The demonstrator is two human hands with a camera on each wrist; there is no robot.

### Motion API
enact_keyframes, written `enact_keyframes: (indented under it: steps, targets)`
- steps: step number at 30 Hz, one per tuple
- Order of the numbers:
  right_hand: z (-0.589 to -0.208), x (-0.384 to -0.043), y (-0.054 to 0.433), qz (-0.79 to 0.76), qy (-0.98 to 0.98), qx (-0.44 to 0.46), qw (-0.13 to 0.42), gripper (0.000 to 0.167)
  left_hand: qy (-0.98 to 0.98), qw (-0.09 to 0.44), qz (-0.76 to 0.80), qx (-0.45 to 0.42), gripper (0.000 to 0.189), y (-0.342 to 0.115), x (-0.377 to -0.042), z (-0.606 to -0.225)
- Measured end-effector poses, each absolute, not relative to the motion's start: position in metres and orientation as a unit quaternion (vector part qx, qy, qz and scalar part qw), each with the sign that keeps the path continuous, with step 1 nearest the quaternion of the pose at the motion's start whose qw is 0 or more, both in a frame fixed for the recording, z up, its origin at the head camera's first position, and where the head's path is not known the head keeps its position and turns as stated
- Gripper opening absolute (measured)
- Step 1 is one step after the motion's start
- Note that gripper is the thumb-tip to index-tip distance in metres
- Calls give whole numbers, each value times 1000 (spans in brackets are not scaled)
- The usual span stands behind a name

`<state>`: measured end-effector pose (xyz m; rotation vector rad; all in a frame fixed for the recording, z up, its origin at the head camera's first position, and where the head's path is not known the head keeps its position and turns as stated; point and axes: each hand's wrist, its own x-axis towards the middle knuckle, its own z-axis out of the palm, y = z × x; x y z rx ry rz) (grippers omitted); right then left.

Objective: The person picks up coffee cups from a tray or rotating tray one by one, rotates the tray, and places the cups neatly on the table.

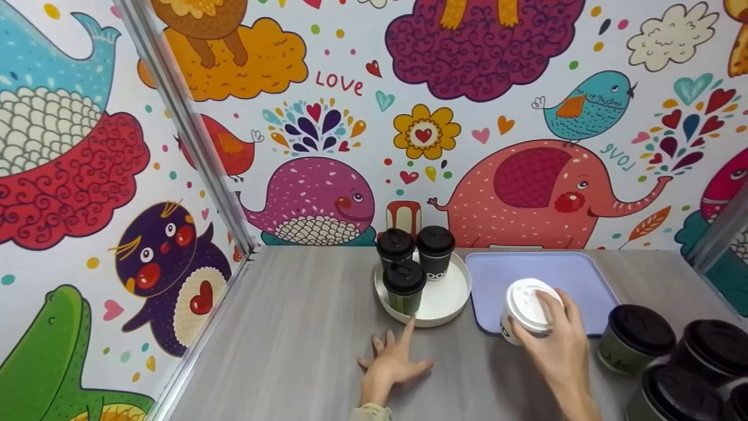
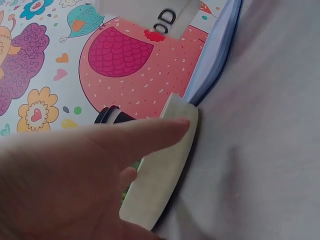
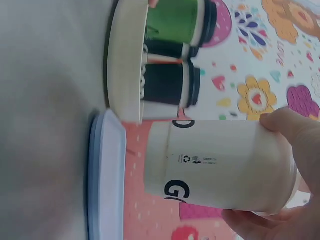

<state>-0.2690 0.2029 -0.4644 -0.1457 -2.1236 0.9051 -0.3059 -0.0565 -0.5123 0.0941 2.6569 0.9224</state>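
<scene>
My right hand [image 1: 560, 342] grips a white paper cup [image 1: 514, 327] by its white lid, fingers spread around the rim. In the right wrist view the cup [image 3: 220, 165] is held up off the surface, black lettering on its side. The cup hangs over the front part of a lavender tray [image 1: 540, 266]. My left hand [image 1: 390, 363] is at the front of a round white plate [image 1: 453, 310], fingers spread, index fingertip at the rim. On that plate stand a green cup [image 1: 404, 301] and two dark cups [image 1: 435, 266], all with black lids.
Several black-lidded cups [image 1: 628, 356] crowd the right front of the grey wood-look table [image 1: 292, 327]. A wall with cartoon animals [image 1: 327, 199] rises behind, and a metal-framed side panel [image 1: 193, 117] borders the left.
</scene>
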Motion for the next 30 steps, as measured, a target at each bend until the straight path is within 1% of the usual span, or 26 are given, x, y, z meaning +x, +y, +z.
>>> enact_keyframes:
  steps: [5, 12, 16, 23, 30]
  targets:
    - [-463, -260, 217, 332, -848, -72, 407, 62, 930, 166, 327, 32, 92, -61, -305, -511]
    - [-473, -259, 230, 310, -854, -91, 409, 60, 932, 155, 326, 30, 96, -66, -305, -510]
    - [-477, -257, 235, 310, -858, -107, 395, 59, 935, 151, 319, 39, 95, -62, -304, -509]
    - [-483, -251, 244, 299, -864, -129, 383, 58, 932, 162, 321, 50, 91, -54, -303, -508]
    - [-487, -252, 245, 299, -870, -142, 364, 58, 936, 151, 313, 56, 92, -52, -302, -509]
